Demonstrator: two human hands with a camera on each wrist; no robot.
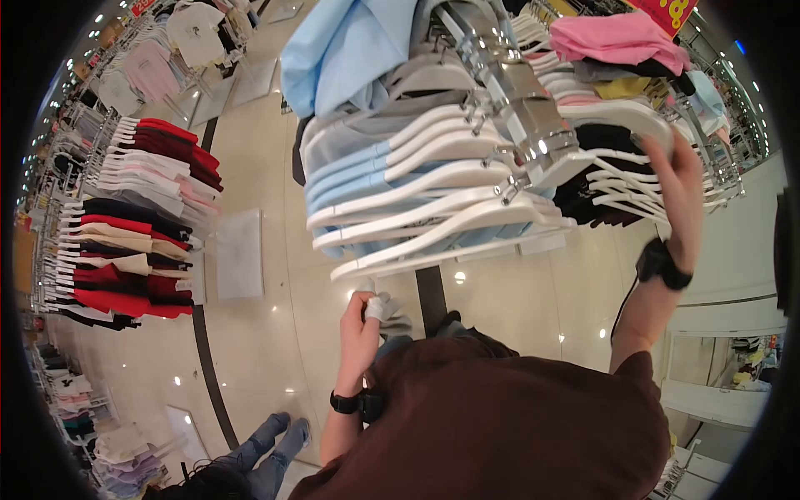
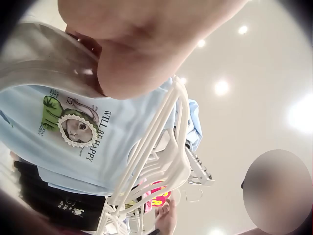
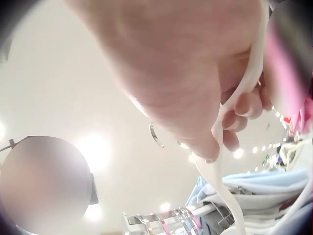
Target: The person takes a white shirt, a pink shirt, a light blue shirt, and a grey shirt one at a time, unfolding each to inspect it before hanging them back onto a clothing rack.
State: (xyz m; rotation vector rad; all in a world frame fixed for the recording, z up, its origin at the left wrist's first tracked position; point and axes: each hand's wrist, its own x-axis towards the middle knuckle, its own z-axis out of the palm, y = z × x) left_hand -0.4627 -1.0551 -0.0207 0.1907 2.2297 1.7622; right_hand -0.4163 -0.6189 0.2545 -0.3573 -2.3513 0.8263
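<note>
My left hand [image 1: 358, 337], low in front of the body, grips a bunched pale grey garment [image 1: 393, 318]. In the left wrist view that grey cloth [image 2: 36, 58] hangs from the fingers, partly hidden by the palm. Behind it is a light blue T-shirt [image 2: 112, 139] with a rabbit print. My right hand [image 1: 679, 183] is raised at the right of the rack, its fingers curled round a white hanger [image 1: 637, 119]. Thumb and fingers close on this hanger's arm [image 3: 213, 174] in the right wrist view, with its metal hook pointing up beside the hand.
A metal rack rail [image 1: 517, 92] carries white hangers [image 1: 433, 229] with light blue and grey clothes. More white hangers [image 1: 625, 187] hang on its right side, near a pink garment [image 1: 612, 40]. Another clothes rack [image 1: 133, 225] stands at left. A person's jeans [image 1: 271, 446] show at lower left.
</note>
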